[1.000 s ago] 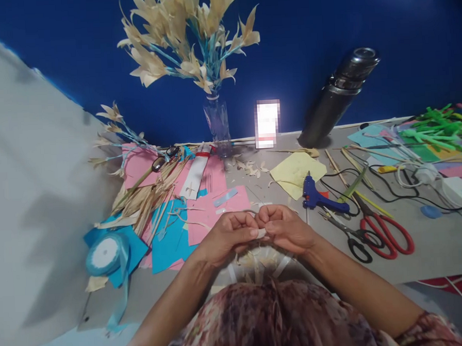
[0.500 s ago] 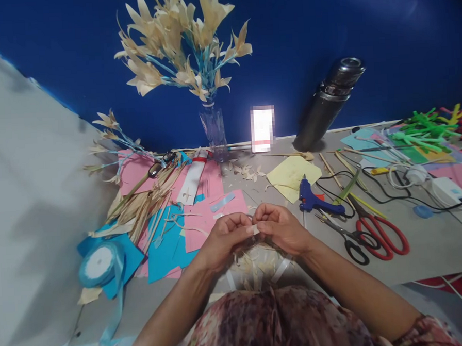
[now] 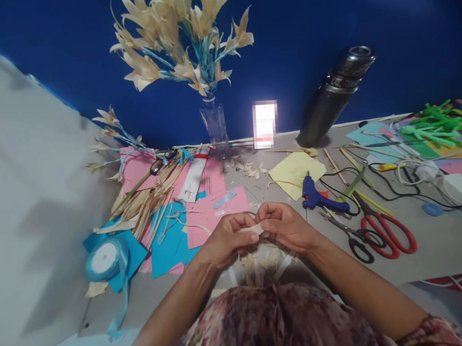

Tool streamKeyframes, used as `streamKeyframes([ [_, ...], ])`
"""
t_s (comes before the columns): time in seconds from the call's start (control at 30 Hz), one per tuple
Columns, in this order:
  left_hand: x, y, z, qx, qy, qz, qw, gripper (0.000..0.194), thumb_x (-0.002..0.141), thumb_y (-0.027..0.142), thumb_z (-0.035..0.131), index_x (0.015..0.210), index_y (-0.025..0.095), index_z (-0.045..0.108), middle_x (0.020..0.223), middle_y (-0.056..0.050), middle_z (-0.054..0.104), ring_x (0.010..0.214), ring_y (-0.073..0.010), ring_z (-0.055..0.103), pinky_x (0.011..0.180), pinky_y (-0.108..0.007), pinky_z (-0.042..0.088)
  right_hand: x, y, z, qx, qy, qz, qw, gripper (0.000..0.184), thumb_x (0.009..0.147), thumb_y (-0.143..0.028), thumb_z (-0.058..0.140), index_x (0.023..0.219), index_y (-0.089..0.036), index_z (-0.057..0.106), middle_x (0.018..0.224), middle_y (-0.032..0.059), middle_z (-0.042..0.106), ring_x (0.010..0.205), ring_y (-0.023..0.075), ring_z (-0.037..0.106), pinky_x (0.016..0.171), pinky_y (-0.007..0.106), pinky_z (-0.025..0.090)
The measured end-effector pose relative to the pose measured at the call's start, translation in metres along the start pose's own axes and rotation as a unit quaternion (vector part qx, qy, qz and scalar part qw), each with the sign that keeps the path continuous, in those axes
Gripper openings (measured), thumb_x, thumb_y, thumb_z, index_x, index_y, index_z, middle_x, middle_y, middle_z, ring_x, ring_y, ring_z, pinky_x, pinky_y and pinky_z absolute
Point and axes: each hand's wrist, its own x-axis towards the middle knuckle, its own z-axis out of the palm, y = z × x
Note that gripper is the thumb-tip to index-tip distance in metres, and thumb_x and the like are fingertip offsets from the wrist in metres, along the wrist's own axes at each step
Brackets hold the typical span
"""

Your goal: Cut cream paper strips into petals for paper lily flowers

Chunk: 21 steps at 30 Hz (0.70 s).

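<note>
Between my two hands is a small pale piece (image 3: 257, 229), like a strip of dried husk or a petal. My left hand (image 3: 230, 237) is closed, thumb and fingers pinching its left end. My right hand (image 3: 283, 226) pinches the other end, fingertips curled close to the left ones. Part of the piece is hidden by the fingers. Beneath the hands lie husk scraps (image 3: 263, 259) in a container near my lap. A pink paper sheet (image 3: 199, 231) is beside my left hand. To the right of my right hand rests a blue glue gun (image 3: 313, 194).
Red-handled scissors (image 3: 389, 234) and black-handled scissors (image 3: 361, 246) lie at right. A plastic bottle (image 3: 215, 130) holds husk flowers (image 3: 165, 32) at the back, near a dark flask (image 3: 330, 103). Dried husk strips (image 3: 147, 203) and a blue ribbon roll (image 3: 104, 259) are at left.
More of the pale piece shows between my fingertips now, with the left thumb lower along it. The whole view has shifted slightly; both hands still hold the piece.
</note>
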Motion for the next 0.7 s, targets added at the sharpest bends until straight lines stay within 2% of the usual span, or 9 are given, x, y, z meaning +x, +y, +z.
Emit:
streamKeyframes([
  [0.2,0.001,-0.002,0.001,-0.029,-0.015,0.012,0.999,0.042,0.051,0.033,0.090,0.060,0.014,0.053,0.053,0.006,0.049,0.040,-0.0031,0.038,0.040,-0.017,0.025,0.001,0.001,-0.002,-0.049,0.007,-0.022,0.999,0.032,0.065,-0.035,0.089,0.074,-0.016,0.065,0.067,-0.0010,0.061,0.056,0.0094,0.050,0.053,0.021,0.038],
  [0.3,0.001,-0.002,0.003,-0.030,-0.011,0.011,0.999,0.039,0.053,0.030,0.089,0.064,0.013,0.055,0.057,0.005,0.052,0.044,-0.0036,0.041,0.043,-0.018,0.031,0.001,0.001,-0.004,-0.057,0.030,-0.028,0.998,0.033,0.065,-0.036,0.089,0.075,-0.016,0.065,0.067,-0.0016,0.060,0.057,0.0094,0.049,0.054,0.021,0.037],
  [0.43,0.003,-0.005,0.007,-0.059,0.021,0.016,0.998,0.036,0.058,0.028,0.086,0.065,0.014,0.054,0.054,0.007,0.048,0.042,-0.0026,0.035,0.041,-0.018,0.024,0.000,-0.001,-0.003,-0.077,0.036,-0.032,0.996,0.031,0.066,-0.036,0.088,0.076,-0.015,0.066,0.066,-0.0020,0.059,0.056,0.0087,0.047,0.053,0.020,0.034],
  [0.6,0.003,-0.011,0.006,-0.123,-0.037,0.014,0.992,0.038,0.054,0.027,0.087,0.064,0.015,0.051,0.053,0.006,0.046,0.040,-0.0025,0.030,0.039,-0.019,0.018,-0.005,-0.005,-0.001,-0.044,0.011,0.002,0.999,0.032,0.067,-0.037,0.087,0.073,-0.016,0.064,0.056,-0.0035,0.056,0.050,0.0083,0.042,0.050,0.021,0.028],
  [0.7,0.003,-0.010,0.004,-0.148,-0.056,0.003,0.987,0.036,0.058,0.032,0.084,0.067,0.015,0.054,0.052,0.007,0.040,0.041,-0.0022,0.025,0.041,-0.018,0.016,-0.006,-0.006,-0.001,-0.062,0.016,-0.006,0.998,0.030,0.068,-0.035,0.087,0.073,-0.016,0.064,0.056,-0.0038,0.055,0.051,0.0079,0.042,0.051,0.021,0.028],
])
